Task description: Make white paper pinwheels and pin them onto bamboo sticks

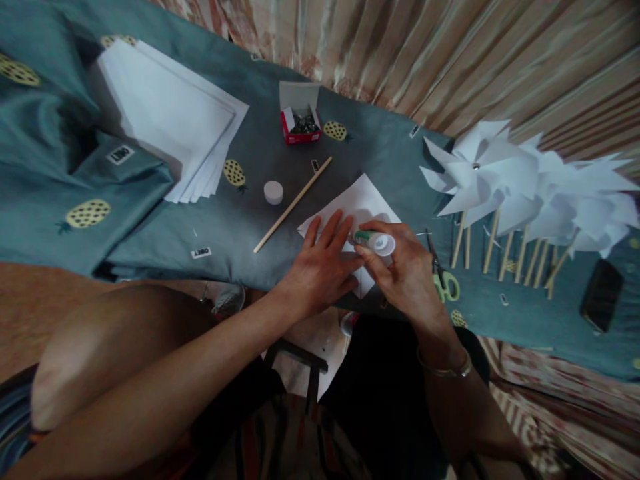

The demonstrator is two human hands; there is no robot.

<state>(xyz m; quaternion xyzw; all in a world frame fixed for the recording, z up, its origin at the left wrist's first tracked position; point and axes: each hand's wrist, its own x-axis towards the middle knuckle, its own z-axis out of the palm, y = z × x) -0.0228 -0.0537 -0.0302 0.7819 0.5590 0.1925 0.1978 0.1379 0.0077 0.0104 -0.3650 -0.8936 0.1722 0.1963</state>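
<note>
A white sheet of paper (364,193) with cuts running in from its corners lies on the cloth in front of me. My left hand (320,270) rests flat on its left part, fingers spread. In my right hand (405,267) is a glue stick (373,240) with a white and green body, its applying end turned down toward the middle of the paper. That end is hidden by the hand and the tube. A round white cap (273,193) sits to the left, beside a thin wooden stick (293,204) lying slantwise.
A stack of white paper (170,107) lies at the left. An open red box of small metal pins (301,123) stands at the back. Green-handled scissors (445,283), several paper pinwheels (520,180) on sticks and a phone (601,295) are at the right.
</note>
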